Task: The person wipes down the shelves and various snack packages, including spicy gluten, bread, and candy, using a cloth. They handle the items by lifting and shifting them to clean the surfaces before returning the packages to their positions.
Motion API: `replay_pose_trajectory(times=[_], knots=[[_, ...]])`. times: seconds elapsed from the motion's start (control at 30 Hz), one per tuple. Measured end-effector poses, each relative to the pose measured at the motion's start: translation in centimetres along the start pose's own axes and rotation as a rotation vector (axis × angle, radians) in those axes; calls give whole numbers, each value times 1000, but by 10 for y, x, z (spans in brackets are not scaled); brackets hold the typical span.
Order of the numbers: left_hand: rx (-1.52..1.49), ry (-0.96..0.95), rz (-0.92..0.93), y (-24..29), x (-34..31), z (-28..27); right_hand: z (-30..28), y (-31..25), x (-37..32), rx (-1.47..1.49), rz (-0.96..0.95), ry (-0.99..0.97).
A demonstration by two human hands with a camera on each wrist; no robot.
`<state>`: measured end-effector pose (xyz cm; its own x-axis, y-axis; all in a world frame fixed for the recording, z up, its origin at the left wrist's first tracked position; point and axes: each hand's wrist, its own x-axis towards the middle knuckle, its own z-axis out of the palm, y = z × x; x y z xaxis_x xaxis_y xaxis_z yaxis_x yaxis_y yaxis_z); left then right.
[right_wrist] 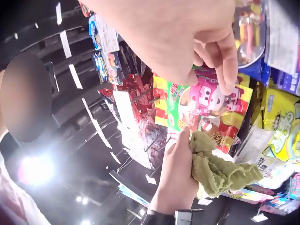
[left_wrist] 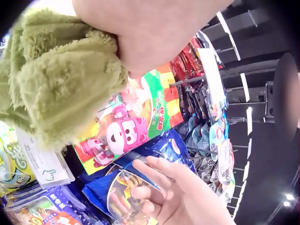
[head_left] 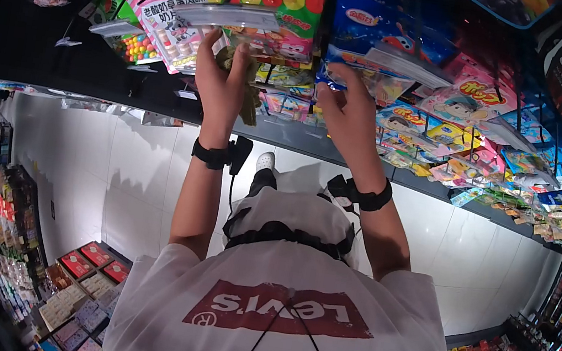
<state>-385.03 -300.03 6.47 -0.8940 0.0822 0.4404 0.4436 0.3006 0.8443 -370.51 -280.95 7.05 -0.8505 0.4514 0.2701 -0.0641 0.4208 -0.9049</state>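
Note:
My left hand (head_left: 221, 92) grips a fuzzy olive-green cloth (left_wrist: 65, 79), which hangs in folds beside the palm. Its fingertips are right at the lower edge of a red, yellow and green snack bag (right_wrist: 201, 101) printed with a pink robot character. To the right, my right hand (head_left: 353, 114) has its fingers loosely bent and the thumb apart. In the left wrist view it is in front of a blue bag (left_wrist: 101, 190) with a see-through window. From the right wrist, its fingers overlap the robot-character bag. Nothing shows in its grasp.
Hanging bags fill the rack, with a pink bag (head_left: 178, 10) at left and blue bags (head_left: 389, 18) at right. Clear price-tag holders (head_left: 228, 16) jut out in front. Below are more packets and the tiled floor (head_left: 145, 171). Boxed goods (head_left: 81, 291) stand behind.

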Motion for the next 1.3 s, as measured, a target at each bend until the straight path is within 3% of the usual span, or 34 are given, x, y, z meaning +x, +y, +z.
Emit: replay_pose_trajectory(times=[0.03,0.17,0.27,0.53,0.87,1.03,1.1,1.17,1.3], knots=[[84,-5,70,-5,9,-1,11,-5,3,-9,-1,13],[-110,-107,-11,-14,29,-4,48,-13,21,-105,52,139],[-111,-154,118,-33,41,-3,64,-16,28,43,202,180],[-82,-201,141,-40,52,-9,79,-10,38,-57,104,349],[-12,-219,153,-25,52,-15,79,-4,44,-80,94,332],[74,-116,128,-18,32,-44,81,-28,23,12,144,396],[73,-49,59,-30,25,-68,88,-14,7,23,127,372],[162,18,34,-44,25,-95,97,-6,-6,29,79,172],[183,87,-21,-65,45,-132,127,-37,-4,28,60,-69]])
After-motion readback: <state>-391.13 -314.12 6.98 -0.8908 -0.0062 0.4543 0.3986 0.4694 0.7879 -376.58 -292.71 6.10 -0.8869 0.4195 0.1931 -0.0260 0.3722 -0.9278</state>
